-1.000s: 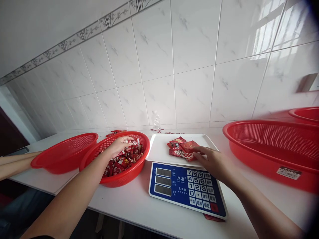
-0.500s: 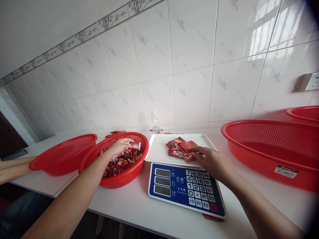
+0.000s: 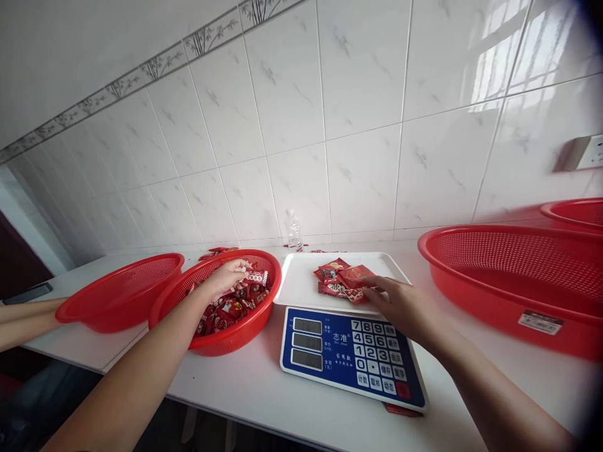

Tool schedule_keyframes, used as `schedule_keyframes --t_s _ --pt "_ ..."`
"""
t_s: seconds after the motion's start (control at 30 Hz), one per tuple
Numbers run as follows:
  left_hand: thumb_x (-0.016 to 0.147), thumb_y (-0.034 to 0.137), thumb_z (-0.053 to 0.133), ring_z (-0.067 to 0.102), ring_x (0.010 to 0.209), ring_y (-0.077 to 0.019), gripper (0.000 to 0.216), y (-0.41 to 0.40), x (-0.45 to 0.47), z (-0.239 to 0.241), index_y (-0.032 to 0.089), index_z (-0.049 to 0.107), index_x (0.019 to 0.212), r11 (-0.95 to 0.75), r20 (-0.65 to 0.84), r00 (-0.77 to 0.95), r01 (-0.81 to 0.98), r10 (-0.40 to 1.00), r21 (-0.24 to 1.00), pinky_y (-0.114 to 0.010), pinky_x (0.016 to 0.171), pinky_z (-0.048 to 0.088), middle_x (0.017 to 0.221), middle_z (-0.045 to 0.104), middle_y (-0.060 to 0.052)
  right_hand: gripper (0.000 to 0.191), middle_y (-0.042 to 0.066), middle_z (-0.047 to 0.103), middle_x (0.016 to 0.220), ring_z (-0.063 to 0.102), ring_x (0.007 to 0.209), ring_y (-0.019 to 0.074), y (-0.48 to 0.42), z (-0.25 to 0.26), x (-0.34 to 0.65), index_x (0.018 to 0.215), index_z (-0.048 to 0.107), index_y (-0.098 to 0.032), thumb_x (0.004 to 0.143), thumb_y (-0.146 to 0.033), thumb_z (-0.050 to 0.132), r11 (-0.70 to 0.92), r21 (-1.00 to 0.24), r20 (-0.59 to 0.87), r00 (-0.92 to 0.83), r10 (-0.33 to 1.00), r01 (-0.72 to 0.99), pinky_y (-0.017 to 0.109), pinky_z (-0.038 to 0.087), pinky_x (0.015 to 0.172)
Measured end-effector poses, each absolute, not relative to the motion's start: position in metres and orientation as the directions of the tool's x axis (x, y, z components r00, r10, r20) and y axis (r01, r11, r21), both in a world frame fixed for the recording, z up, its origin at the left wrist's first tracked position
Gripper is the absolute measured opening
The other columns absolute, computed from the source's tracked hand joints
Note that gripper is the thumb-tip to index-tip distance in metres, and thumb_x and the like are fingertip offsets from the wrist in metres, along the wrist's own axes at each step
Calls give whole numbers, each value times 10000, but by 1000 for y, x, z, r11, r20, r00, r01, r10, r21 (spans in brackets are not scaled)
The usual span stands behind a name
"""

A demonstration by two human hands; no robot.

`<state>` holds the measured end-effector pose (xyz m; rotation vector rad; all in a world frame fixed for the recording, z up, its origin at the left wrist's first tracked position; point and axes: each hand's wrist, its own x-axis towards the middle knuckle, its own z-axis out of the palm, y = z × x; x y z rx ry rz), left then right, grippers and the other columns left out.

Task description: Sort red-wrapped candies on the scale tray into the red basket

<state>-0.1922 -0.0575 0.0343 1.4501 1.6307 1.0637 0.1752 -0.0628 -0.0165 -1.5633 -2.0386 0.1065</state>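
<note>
My left hand (image 3: 229, 280) is inside a red plastic basket (image 3: 229, 344) full of small red snack packets (image 3: 226, 314). Its fingers are closed on a narrow red packet with white patterned ends (image 3: 255, 276). On the right, my right hand (image 3: 389, 295) reaches over the white pan (image 3: 296, 276) of a digital scale (image 3: 348, 358). Thumb and fingertips are closed at the edge of a red packet (image 3: 355, 276), part of a little pile (image 3: 332, 279) on the pan. The digits on the scale's displays cannot be read.
A large red basket (image 3: 471, 307) stands at the right, another red basket (image 3: 575, 210) behind it. At the left, another person's forearms (image 3: 32, 317) reach a red basket (image 3: 127, 285). A clear bottle (image 3: 293, 231) stands by the tiled wall. Red packets (image 3: 402, 410) lie under the scale.
</note>
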Motion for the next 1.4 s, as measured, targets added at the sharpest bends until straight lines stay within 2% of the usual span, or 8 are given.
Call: schedule_keyframes --t_s 0.23,0.53,0.6,0.7,0.87,1.07,1.23,1.4 --pt "640 304 691 566 582 -94 305 -55 -169 54 182 548 879 -91 155 -133 397 979 913 -201 523 433 791 630 2 321 39 724 1032 677 850 253 -64 -15 175 1085 656 -282 884 -373 424 322 -388 392 -162 906 863 315 465 638" --pt "728 304 643 633 721 -196 227 -42 -78 55 190 593 919 -218 159 155 533 975 817 -310 652 482 779 681 -36 287 35 723 1028 672 863 230 -67 -13 175 1059 658 -288 895 -342 428 340 -369 416 -173 893 865 294 457 657" --pt "742 325 648 624 948 -263 290 -35 -61 42 193 595 995 -262 202 168 583 965 769 -380 806 471 972 689 -92 286 45 721 1035 672 867 241 -67 -12 175 1065 655 -280 892 -335 434 331 -371 417 -163 894 868 304 459 662" --pt "755 389 657 434 1272 -311 496 -29 -37 21 197 536 1196 -330 246 220 613 944 718 -434 1018 345 1353 514 -151 300 72 712 1054 664 907 265 -69 -10 176 1094 645 -248 895 -318 433 318 -378 422 -145 895 870 328 462 693" --pt "763 480 651 321 1363 -297 634 -25 -8 5 204 471 1305 -396 234 333 588 913 705 -439 1108 237 1442 425 -141 297 67 701 1074 662 910 260 -71 -7 175 1099 645 -260 902 -333 435 325 -404 417 -144 897 855 344 479 715" --pt "949 534 270 312 1372 -236 528 -46 -13 12 213 349 1360 -469 442 175 467 880 749 -402 1099 282 1477 358 -130 439 110 512 1372 477 1248 256 -69 -8 184 1286 538 -217 896 -409 476 360 -435 393 -185 901 825 386 403 993" --pt "972 376 358 419 1280 -212 342 -81 -38 -17 248 427 1282 -718 781 3 395 625 573 -412 1081 313 1325 503 -93 815 167 282 1513 202 1397 347 -59 1 192 1427 376 -226 748 -619 595 377 -415 253 -293 922 828 504 345 1033" --pt "974 340 349 489 1189 -225 300 -91 -54 -31 233 460 1231 -761 822 -3 374 570 530 -427 1037 356 1207 565 -99 820 106 413 1454 321 1345 365 -39 15 184 1374 456 -313 645 -599 700 439 -353 142 -416 898 826 497 373 1005"
